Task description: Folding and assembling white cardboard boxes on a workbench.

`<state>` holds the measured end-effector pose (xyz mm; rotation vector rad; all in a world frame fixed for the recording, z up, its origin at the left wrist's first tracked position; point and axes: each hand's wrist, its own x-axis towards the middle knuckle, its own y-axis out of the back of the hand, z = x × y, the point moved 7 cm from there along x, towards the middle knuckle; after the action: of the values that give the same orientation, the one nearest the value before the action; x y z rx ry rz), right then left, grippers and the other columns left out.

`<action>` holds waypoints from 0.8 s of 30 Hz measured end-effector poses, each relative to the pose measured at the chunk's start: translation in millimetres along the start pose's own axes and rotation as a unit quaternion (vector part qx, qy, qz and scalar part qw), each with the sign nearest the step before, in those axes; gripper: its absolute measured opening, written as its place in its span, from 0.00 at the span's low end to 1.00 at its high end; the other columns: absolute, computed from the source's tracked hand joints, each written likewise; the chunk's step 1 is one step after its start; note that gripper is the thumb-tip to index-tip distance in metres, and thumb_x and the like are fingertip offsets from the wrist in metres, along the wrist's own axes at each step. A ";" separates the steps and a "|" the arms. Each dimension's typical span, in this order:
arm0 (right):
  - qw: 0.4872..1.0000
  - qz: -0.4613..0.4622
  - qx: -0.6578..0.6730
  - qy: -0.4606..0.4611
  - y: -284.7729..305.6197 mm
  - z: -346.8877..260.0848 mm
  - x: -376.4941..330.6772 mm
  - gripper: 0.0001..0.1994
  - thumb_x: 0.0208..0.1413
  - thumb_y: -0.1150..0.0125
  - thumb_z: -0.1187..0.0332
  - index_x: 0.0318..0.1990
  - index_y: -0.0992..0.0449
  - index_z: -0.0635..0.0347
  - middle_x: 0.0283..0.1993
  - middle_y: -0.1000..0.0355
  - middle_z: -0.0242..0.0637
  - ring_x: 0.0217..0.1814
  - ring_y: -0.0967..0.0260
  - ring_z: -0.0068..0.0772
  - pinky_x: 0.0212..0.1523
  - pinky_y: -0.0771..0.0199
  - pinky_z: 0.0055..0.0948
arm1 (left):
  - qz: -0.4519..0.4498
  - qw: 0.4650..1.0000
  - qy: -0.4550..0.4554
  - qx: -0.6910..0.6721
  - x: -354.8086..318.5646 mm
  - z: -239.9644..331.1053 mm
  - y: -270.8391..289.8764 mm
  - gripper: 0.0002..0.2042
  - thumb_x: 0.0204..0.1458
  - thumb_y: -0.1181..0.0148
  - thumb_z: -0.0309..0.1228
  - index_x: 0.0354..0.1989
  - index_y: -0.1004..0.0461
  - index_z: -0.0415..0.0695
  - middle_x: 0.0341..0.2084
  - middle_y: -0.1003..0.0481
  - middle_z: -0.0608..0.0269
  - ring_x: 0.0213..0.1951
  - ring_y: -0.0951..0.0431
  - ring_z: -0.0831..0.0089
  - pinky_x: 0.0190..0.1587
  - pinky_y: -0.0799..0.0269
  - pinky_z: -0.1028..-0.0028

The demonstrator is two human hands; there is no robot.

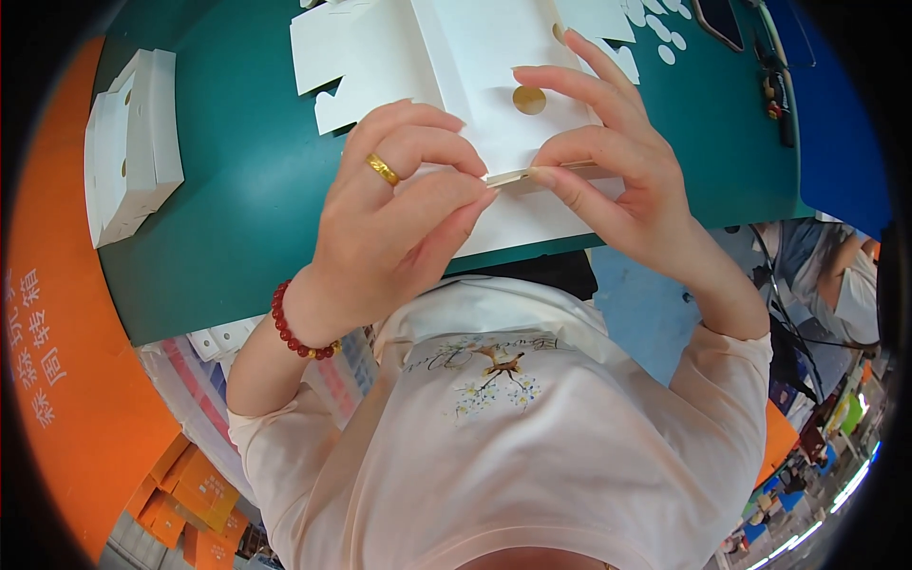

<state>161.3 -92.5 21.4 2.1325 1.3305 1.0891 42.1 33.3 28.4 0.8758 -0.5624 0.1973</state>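
Note:
A white cardboard box blank (503, 57) lies on the green tabletop in front of me, its flaps spread to the left and right. A round gold-tan spot (529, 101) shows on its panel. At its near part, my left hand (389, 209) pinches a thin raised cardboard edge between thumb and fingers. Close beside it, my right hand (632, 166) grips the same edge between thumb and index finger, with its other fingers lifted and spread. The fingertips partly hide the edge. A near panel of the blank slopes toward my body below the hands.
A folded white box (142, 152) stands at the table's left, beside an orange crate (57, 285). At the far right lie several white discs (660, 28), a phone (719, 21) and a small figure keychain (772, 90). Another person (845, 275) sits at the right.

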 end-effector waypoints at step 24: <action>0.998 0.013 0.062 0.013 -9.5 4.8 -7.4 0.05 0.55 0.37 0.80 0.37 0.24 0.61 0.68 0.33 0.50 0.80 0.54 0.58 0.72 0.46 0.46 | 0.055 0.998 -0.011 0.038 3.7 8.9 -14.6 0.11 0.47 0.34 0.16 0.38 0.26 0.38 0.39 0.23 0.59 0.45 0.25 0.55 0.45 0.26 0.64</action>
<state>157.9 -94.3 9.0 2.2370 1.4193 1.0742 47.3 17.0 25.2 0.9215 -0.6276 0.3119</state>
